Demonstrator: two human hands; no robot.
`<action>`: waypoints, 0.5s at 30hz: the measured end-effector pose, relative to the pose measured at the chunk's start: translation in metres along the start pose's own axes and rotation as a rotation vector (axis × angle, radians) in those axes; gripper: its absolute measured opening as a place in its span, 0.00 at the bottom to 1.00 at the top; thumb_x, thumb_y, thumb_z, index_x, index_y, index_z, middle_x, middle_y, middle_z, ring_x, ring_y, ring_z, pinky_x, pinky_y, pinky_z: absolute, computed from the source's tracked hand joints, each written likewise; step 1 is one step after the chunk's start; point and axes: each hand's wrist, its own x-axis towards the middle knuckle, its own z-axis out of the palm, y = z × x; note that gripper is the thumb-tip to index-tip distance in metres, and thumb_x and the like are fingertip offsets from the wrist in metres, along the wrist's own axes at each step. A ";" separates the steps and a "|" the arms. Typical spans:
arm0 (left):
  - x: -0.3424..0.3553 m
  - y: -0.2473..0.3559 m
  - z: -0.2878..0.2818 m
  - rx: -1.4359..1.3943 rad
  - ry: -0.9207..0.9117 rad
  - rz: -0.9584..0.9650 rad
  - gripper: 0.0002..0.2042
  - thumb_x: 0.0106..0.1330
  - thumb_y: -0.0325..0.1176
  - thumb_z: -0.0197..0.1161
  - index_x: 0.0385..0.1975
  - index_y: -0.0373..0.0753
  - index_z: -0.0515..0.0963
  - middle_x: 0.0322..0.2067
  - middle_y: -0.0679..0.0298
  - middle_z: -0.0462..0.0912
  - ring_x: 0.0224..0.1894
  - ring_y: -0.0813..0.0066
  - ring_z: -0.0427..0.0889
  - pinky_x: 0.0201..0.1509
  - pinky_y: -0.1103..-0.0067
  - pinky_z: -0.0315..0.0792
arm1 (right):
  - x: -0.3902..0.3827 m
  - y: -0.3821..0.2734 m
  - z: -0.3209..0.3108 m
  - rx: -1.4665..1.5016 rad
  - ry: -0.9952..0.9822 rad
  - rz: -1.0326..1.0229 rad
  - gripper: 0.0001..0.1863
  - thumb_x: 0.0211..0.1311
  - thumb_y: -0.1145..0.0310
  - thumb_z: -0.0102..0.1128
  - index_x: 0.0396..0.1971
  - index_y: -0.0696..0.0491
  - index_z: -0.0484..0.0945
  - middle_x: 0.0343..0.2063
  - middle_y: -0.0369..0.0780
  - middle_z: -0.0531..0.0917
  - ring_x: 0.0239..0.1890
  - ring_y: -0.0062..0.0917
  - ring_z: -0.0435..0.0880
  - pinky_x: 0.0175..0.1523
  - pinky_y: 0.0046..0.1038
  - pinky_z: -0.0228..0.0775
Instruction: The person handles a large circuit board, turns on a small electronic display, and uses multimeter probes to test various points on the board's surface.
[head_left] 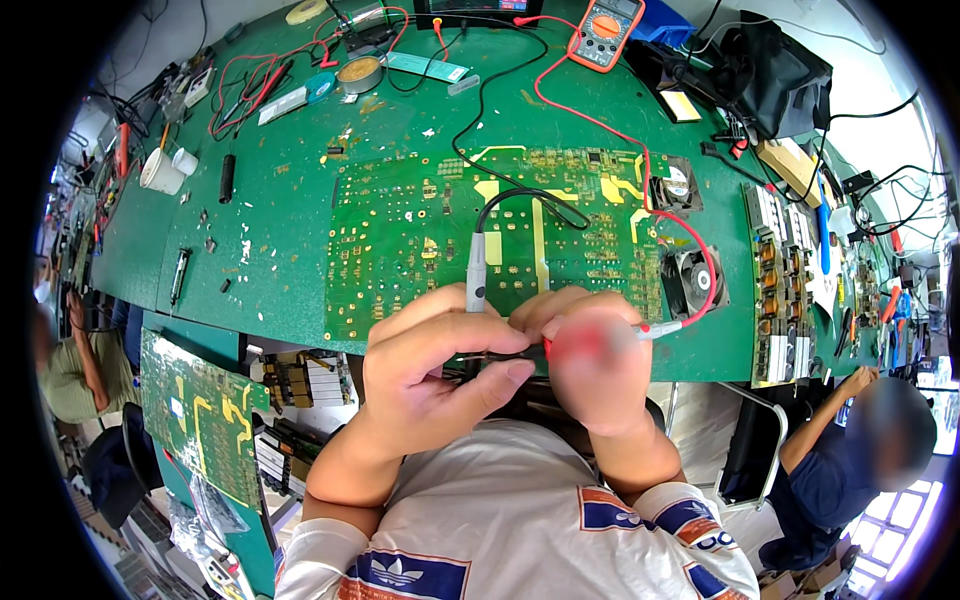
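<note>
My left hand (425, 365) is closed around a black test lead, whose grey plug sleeve (476, 270) stands up past the fingers. My right hand (605, 385) grips a red test lead, with a grey-white sleeve (660, 329) sticking out to the right. The fingertips of both hands come together, and a blurred patch over the right hand hides the probe there. Just beyond the hands lies a large green circuit board (385, 235) with two fans (690, 283) at its right edge. The red cable (645, 150) runs back to an orange multimeter (604, 30).
On the green bench (290, 200) are a black marker-like cylinder (227, 179), a white cup (162, 172), a round tin (359, 75) and loose leads. Stacked boards with components (770, 290) stand at right. Another board (195, 415) lies lower left. A person (850, 470) sits at right.
</note>
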 end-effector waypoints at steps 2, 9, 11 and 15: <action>-0.003 0.000 0.000 0.020 0.018 -0.029 0.11 0.51 0.21 0.75 0.34 0.34 0.84 0.29 0.60 0.82 0.27 0.76 0.79 0.29 0.82 0.71 | -0.001 -0.002 0.002 0.032 0.013 0.046 0.12 0.65 0.81 0.54 0.48 0.63 0.73 0.46 0.46 0.80 0.50 0.28 0.79 0.57 0.31 0.70; -0.003 -0.002 -0.001 -0.002 0.029 -0.053 0.10 0.52 0.22 0.76 0.34 0.33 0.84 0.28 0.60 0.82 0.27 0.75 0.79 0.28 0.82 0.70 | -0.003 -0.008 0.005 0.043 0.040 0.107 0.14 0.65 0.83 0.52 0.51 0.63 0.72 0.49 0.45 0.79 0.51 0.24 0.78 0.59 0.28 0.69; -0.004 -0.002 -0.001 0.004 0.028 -0.057 0.10 0.52 0.22 0.76 0.34 0.33 0.84 0.27 0.60 0.82 0.27 0.75 0.79 0.28 0.82 0.70 | -0.004 -0.008 0.006 0.026 0.044 0.102 0.14 0.66 0.83 0.52 0.51 0.63 0.73 0.49 0.45 0.79 0.51 0.23 0.78 0.58 0.27 0.69; -0.003 -0.002 -0.002 0.022 0.014 -0.075 0.10 0.52 0.23 0.76 0.33 0.33 0.84 0.27 0.60 0.82 0.27 0.75 0.79 0.28 0.82 0.70 | -0.005 -0.007 0.004 -0.004 0.065 0.100 0.14 0.66 0.83 0.53 0.51 0.63 0.73 0.48 0.44 0.79 0.49 0.23 0.79 0.55 0.26 0.71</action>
